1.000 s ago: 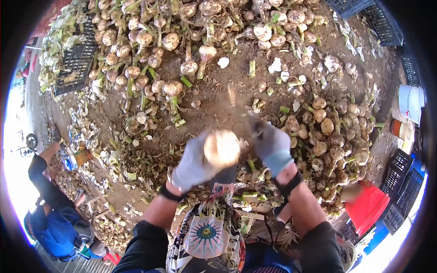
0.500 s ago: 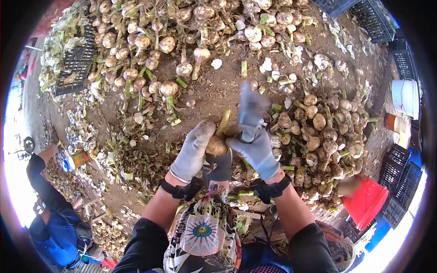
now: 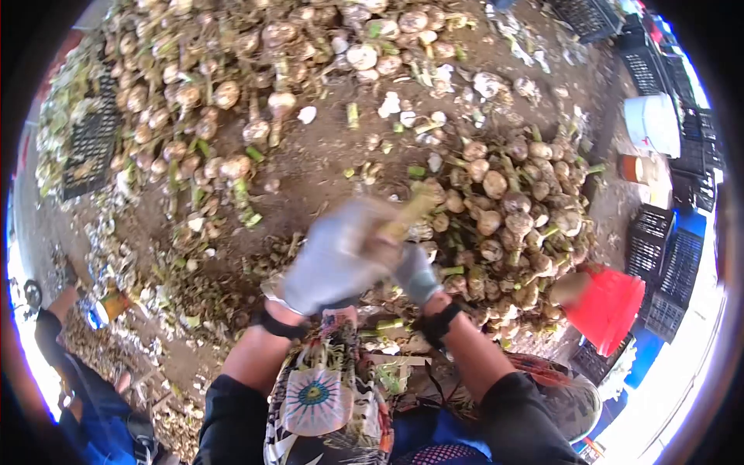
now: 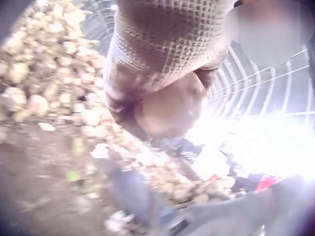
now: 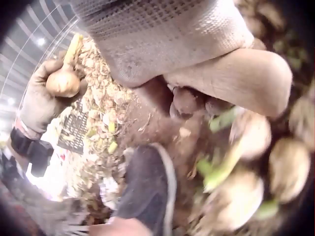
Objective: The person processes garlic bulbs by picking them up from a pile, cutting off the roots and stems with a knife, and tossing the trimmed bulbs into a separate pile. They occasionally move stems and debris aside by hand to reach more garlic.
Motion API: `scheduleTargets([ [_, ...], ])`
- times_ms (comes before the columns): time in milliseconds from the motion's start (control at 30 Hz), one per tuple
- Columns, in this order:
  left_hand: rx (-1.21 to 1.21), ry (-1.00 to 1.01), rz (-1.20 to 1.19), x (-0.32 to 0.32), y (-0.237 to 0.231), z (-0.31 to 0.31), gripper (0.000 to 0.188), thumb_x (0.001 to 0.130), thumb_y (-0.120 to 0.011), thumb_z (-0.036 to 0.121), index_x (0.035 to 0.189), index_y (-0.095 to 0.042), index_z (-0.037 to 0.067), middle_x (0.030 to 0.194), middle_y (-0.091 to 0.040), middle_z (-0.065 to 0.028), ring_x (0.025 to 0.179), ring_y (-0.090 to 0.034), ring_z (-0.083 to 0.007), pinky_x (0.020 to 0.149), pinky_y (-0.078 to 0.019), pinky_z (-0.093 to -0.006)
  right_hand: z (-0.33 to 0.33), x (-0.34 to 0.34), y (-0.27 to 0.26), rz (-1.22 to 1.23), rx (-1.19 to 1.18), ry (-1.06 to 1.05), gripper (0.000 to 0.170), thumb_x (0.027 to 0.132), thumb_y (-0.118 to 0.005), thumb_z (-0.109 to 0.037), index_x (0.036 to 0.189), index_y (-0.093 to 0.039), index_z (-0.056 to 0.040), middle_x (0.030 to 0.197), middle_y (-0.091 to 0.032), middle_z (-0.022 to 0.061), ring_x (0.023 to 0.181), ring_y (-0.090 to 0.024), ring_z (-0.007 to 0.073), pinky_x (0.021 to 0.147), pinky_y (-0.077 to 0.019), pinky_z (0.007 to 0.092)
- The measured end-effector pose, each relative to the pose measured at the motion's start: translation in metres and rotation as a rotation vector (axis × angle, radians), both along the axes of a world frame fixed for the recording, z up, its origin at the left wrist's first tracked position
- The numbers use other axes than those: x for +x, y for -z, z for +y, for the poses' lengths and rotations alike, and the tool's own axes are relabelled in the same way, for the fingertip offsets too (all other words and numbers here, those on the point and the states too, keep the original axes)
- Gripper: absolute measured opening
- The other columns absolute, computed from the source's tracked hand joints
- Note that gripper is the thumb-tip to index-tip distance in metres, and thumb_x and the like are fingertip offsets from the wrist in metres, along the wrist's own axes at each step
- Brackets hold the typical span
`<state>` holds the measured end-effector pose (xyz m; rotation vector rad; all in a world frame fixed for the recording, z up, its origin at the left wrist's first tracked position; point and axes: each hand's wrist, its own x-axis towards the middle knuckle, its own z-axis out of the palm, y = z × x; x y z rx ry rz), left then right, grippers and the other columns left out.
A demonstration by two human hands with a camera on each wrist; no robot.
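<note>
My gloved left hand grips a garlic bulb, its cut-looking green-yellow stem pointing up and right in the head view. In the left wrist view the bulb's pale round side shows under the curled fingers. My gloved right hand, partly hidden behind the left in the head view, holds a tool by its smooth wooden handle. A blurred grey blade shape crosses the lower part of the left wrist view. The hands are close together above the ground.
A heap of garlic lies right of my hands, and a larger one stretches across the back. Leaf scraps litter the soil. A red bucket, white bucket and black crates stand at the right. Another person is at left.
The head view has swung, shifting the scene left. The bladed tool, raised in front of the right hand half a second ago, is now hidden there. The left hand has moved across the right.
</note>
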<state>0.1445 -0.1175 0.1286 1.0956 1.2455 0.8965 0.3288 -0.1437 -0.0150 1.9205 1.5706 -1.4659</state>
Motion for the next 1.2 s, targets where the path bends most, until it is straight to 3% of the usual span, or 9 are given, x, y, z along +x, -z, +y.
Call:
scheduleTargets([
  [33, 0.455, 0.219, 0.015, 0.025, -0.006, 0.016, 0.038, 0.077, -0.072, 0.003, 0.113, -0.062, 0.006, 0.117, -0.064, -0.0119, 0.103, -0.066, -0.0269, 0.087, -0.0574, -0.0354, 0.003, 0.003, -0.002, -0.013, 0.009, 0.007, 0.028, 0.083, -0.072, -0.032, 0.097, -0.076, -0.0076, 0.085, -0.075, 0.0138, 0.075, -0.072, 0.0261, 0.072, -0.0573, 0.0381],
  [100, 0.657, 0.225, -0.096, 0.052, -0.025, 0.039, 0.040, 0.080, -0.073, 0.012, 0.117, -0.061, 0.007, 0.124, -0.061, -0.0150, 0.110, -0.063, -0.0319, 0.097, -0.0526, -0.0409, 0.008, 0.002, -0.024, 0.128, 0.006, 0.117, 0.026, 0.082, -0.074, -0.029, 0.095, -0.076, -0.0065, 0.083, -0.074, 0.0119, 0.073, -0.071, 0.0219, 0.070, -0.0566, 0.0352],
  [267, -0.057, -0.540, 0.755, -0.055, 0.047, 0.036, 0.060, 0.080, -0.078, 0.027, 0.125, -0.053, -0.001, 0.125, -0.060, -0.0213, 0.108, -0.064, -0.0381, 0.087, -0.0543, -0.0434, 0.034, 0.012, -0.043, 0.480, 0.108, 0.420, 0.015, 0.081, -0.078, -0.016, 0.091, -0.076, -0.0055, 0.072, -0.071, 0.0024, 0.064, -0.063, 0.0085, 0.059, -0.0500, 0.0260],
  [400, -0.491, -0.641, 1.243, -0.151, 0.151, -0.007, 0.072, 0.078, -0.077, 0.032, 0.131, -0.041, -0.001, 0.124, -0.062, -0.0282, 0.103, -0.065, -0.0452, 0.086, -0.0525, -0.0503, 0.049, 0.006, -0.028, 0.489, -0.040, 0.640, 0.008, 0.084, -0.076, -0.009, 0.090, -0.073, -0.0039, 0.068, -0.064, -0.0009, 0.057, -0.056, 0.0071, 0.052, -0.0438, 0.0251],
  [600, -0.378, -0.569, 1.130, -0.194, 0.164, -0.012, 0.049, 0.078, -0.072, 0.023, 0.119, -0.057, 0.002, 0.107, -0.070, -0.0232, 0.093, -0.070, -0.0374, 0.080, -0.0547, -0.0461, 0.067, -0.044, -0.043, 0.592, -0.065, 0.625, 0.012, 0.085, -0.076, -0.009, 0.091, -0.071, -0.0005, 0.071, -0.064, 0.0006, 0.055, -0.054, 0.0077, 0.051, -0.0426, 0.0242],
  [733, -0.322, -0.509, 0.371, -0.147, 0.116, -0.019, 0.047, 0.079, -0.065, 0.003, 0.126, -0.059, 0.004, 0.094, -0.070, -0.0073, 0.077, -0.063, -0.0108, 0.071, -0.0547, -0.0279, 0.074, -0.073, -0.044, 0.763, -0.062, 0.704, 0.019, 0.085, -0.078, -0.010, 0.100, -0.071, 0.0006, 0.076, -0.067, 0.0022, 0.060, -0.060, 0.0096, 0.053, -0.0460, 0.0260],
  [933, -0.269, -0.353, -0.066, -0.065, 0.088, -0.046, 0.054, 0.080, -0.063, -0.002, 0.133, -0.052, 0.001, 0.109, -0.067, -0.0070, 0.098, -0.063, -0.0113, 0.085, -0.0536, -0.0292, 0.064, -0.097, -0.052, 0.982, -0.189, 0.700, 0.034, 0.086, -0.077, -0.004, 0.118, -0.067, 0.0051, 0.106, -0.073, 0.0092, 0.093, -0.068, 0.0137, 0.082, -0.0539, 0.0257],
  [1033, -0.326, -0.501, -0.410, -0.065, 0.071, -0.046, 0.056, 0.081, -0.074, 0.002, 0.131, -0.048, 0.002, 0.115, -0.061, -0.0042, 0.104, -0.060, -0.0123, 0.089, -0.0507, -0.0288, 0.055, -0.105, -0.068, 0.860, -0.011, 0.514, 0.037, 0.087, -0.078, -0.011, 0.118, -0.067, 0.0055, 0.109, -0.073, 0.0105, 0.095, -0.068, 0.0130, 0.083, -0.0541, 0.0279],
  [1200, -0.220, -0.371, -0.292, -0.079, 0.092, -0.065, 0.059, 0.084, -0.076, 0.009, 0.135, -0.046, 0.000, 0.123, -0.059, -0.0072, 0.113, -0.058, -0.0150, 0.096, -0.0495, -0.0321, 0.063, -0.089, -0.088, 0.509, 0.446, -0.112, 0.033, 0.080, -0.079, -0.023, 0.109, -0.070, -0.0109, 0.098, -0.072, 0.0111, 0.087, -0.072, 0.0268, 0.079, -0.0560, 0.0367],
])
